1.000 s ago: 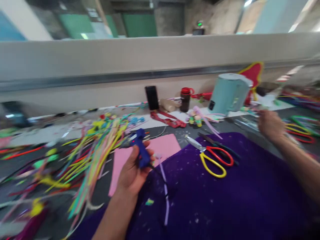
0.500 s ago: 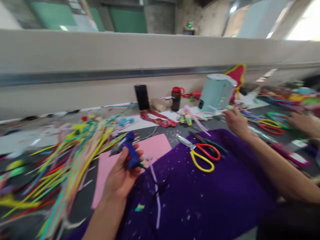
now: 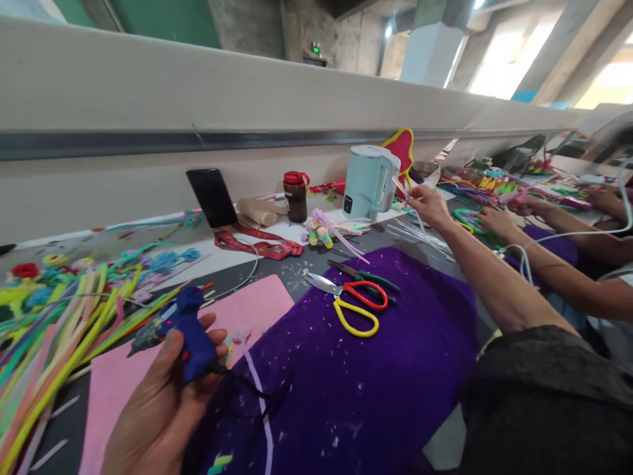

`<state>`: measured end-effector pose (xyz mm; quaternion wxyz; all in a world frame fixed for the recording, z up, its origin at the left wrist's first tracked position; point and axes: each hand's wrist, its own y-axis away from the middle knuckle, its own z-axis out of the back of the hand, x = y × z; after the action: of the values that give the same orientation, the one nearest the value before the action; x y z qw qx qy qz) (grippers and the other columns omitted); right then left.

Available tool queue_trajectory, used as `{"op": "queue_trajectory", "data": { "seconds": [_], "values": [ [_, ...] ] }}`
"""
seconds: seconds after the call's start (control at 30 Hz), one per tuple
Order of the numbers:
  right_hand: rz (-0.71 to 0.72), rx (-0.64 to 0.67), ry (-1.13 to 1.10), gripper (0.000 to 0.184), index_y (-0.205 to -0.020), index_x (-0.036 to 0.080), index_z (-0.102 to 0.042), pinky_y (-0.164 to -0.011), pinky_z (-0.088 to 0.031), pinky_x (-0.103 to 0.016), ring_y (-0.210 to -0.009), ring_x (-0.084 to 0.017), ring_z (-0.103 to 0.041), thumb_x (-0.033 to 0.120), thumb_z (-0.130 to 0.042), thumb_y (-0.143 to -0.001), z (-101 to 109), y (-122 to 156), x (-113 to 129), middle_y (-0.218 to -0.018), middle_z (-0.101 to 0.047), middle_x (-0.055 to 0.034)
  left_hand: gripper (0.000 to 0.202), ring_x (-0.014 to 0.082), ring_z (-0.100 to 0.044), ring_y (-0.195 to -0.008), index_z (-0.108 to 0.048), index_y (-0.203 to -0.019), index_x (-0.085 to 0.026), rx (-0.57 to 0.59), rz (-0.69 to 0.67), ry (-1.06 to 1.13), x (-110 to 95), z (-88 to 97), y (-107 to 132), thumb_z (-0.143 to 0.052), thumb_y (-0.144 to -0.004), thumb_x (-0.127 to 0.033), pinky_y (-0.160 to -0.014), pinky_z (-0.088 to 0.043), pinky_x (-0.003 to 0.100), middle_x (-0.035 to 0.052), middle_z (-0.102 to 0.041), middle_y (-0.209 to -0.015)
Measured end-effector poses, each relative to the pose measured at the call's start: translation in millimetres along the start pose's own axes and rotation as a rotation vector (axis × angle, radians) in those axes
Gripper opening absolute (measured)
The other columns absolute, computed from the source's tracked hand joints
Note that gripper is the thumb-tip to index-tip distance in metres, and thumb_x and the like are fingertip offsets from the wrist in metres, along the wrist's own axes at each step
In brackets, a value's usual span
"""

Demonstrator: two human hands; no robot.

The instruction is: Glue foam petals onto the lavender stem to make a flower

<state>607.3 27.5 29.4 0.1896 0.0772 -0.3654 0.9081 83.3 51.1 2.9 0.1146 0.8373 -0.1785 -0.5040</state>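
My left hand (image 3: 158, 409) is wrapped round a blue hot glue gun (image 3: 192, 333), whose nozzle points left above a pink sheet (image 3: 262, 297). A black cord runs from its handle over the purple cloth (image 3: 336, 396). Stretched out to the right, my right hand (image 3: 431, 206) pinches a thin, whitish translucent stick (image 3: 399, 187) in front of the light blue kettle (image 3: 368, 181). Below that hand, several clear sticks (image 3: 420, 236) lie on the table. A lilac pipe cleaner (image 3: 257, 382) rests on the cloth. Scissors (image 3: 351, 297) with red and yellow handles lie beside green-handled pliers (image 3: 366, 277).
Bundled pipe cleaners (image 3: 64, 330) cover the left side. At the back stand a phone (image 3: 212, 198) and a brown bottle (image 3: 295, 198) with a red lid; a small bunch of pipe-cleaner flowers (image 3: 321, 231) lies nearby. Co-workers' hands (image 3: 499, 224) are at the right, where a white cable (image 3: 578, 232) crosses.
My view has swung to the right. The right hand now has a thin stick sticking up from its fingers beside the kettle; the left still holds the glue gun.
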Motion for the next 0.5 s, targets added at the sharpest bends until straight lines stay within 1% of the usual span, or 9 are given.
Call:
{"op": "queue_trajectory", "data": {
  "seconds": [0.1, 0.2, 0.27, 0.33, 0.37, 0.4, 0.47, 0.5],
  "values": [
    [-0.001, -0.102, -0.061, 0.015, -0.085, 0.017, -0.062, -0.066, -0.042, -0.029, -0.071, -0.018, -0.058, 0.024, -0.052, -0.076, 3.6, -2.1, 9.8, -0.082, -0.065, -0.0039, 0.025, 0.0137, -0.066, -0.053, -0.064, -0.096, -0.016, 0.011, 0.007, -0.01, 0.9, 2.3, -3.8, -0.041, -0.087, -0.016, -0.047, -0.056, 0.021, 0.004, -0.07, -0.07],
    [0.0, -0.209, -0.103, 0.014, -0.088, 0.017, -0.058, -0.067, -0.043, -0.029, -0.07, -0.017, -0.057, 0.024, -0.05, -0.079, 15.2, -2.3, 29.1, -0.078, -0.062, -0.0028, 0.021, 0.0142, -0.065, -0.052, -0.064, -0.096, -0.016, -0.005, 0.01, -0.018, 1.5, 4.7, -8.7, -0.046, -0.085, -0.019, -0.05, -0.057, 0.023, 0.004, -0.07, -0.069],
    [0.019, -0.267, -0.167, 0.013, -0.091, 0.018, -0.054, -0.066, -0.044, -0.029, -0.069, -0.015, -0.056, 0.026, -0.047, -0.082, 26.2, 1.5, 53.8, -0.078, -0.059, -0.0016, 0.02, 0.0149, -0.065, -0.052, -0.064, -0.097, -0.016, 0.003, 0.015, -0.009, 1.4, 5.5, -9.5, -0.05, -0.084, -0.022, -0.049, -0.057, 0.024, 0.0043, -0.07, -0.07],
    [0.077, -0.332, -0.427, 0.01, -0.089, 0.02, -0.052, -0.064, -0.045, -0.028, -0.067, -0.014, -0.055, 0.027, -0.052, -0.081, 38.0, 12.9, 91.4, -0.076, -0.056, 0.0005, 0.021, 0.0149, -0.066, -0.054, -0.063, -0.099, -0.016, 0.024, 0.021, 0.024, 0.6, 4.9, -4.8, -0.049, -0.084, -0.023, -0.048, -0.056, 0.024, 0.0049, -0.07, -0.071],
    [0.098, -0.309, -0.56, 0.009, -0.088, 0.021, -0.052, -0.063, -0.045, -0.027, -0.066, -0.013, -0.054, 0.025, -0.054, -0.08, 44.2, 22.3, 113.7, -0.075, -0.055, 0.0014, 0.021, 0.0145, -0.065, -0.053, -0.063, -0.098, -0.015, 0.031, 0.021, 0.052, 0.0, 3.9, -0.5, -0.048, -0.085, -0.023, -0.046, -0.055, 0.023, 0.0051, -0.069, -0.07],
    [0.112, -0.243, -0.693, 0.008, -0.088, 0.021, -0.052, -0.062, -0.045, -0.027, -0.064, -0.012, -0.054, 0.022, -0.054, -0.08, 50.5, 34.1, 136.4, -0.074, -0.055, 0.0017, 0.022, 0.0141, -0.065, -0.054, -0.062, -0.099, -0.014, 0.066, 0.032, 0.08, -0.8, 2.6, 4.3, -0.047, -0.086, -0.022, -0.045, -0.054, 0.022, 0.0053, -0.069, -0.071],
    [0.129, -0.044, -0.929, 0.008, -0.09, 0.022, -0.053, -0.055, -0.045, -0.025, -0.057, -0.01, -0.052, 0.019, -0.051, -0.083, 62.7, 61.6, 176.6, -0.073, -0.055, 0.001, 0.024, 0.0133, -0.064, -0.051, -0.062, -0.097, -0.013, 0.096, 0.064, 0.145, -2.5, 0.1, 11.9, -0.046, -0.087, -0.027, -0.04, -0.051, 0.019, 0.0053, -0.067, -0.069],
    [0.118, 0.051, -0.991, 0.008, -0.091, 0.022, -0.054, -0.05, -0.043, -0.023, -0.053, -0.01, -0.051, 0.02, -0.05, -0.084, 67.3, 75.4, 192.0, -0.072, -0.055, 0.0009, 0.025, 0.0124, -0.063, -0.05, -0.062, -0.096, -0.012, 0.09, 0.07, 0.171, -3.3, -0.6, 13.6, -0.046, -0.087, -0.029, -0.037, -0.048, 0.018, 0.0049, -0.066, -0.068]
  ]
}}
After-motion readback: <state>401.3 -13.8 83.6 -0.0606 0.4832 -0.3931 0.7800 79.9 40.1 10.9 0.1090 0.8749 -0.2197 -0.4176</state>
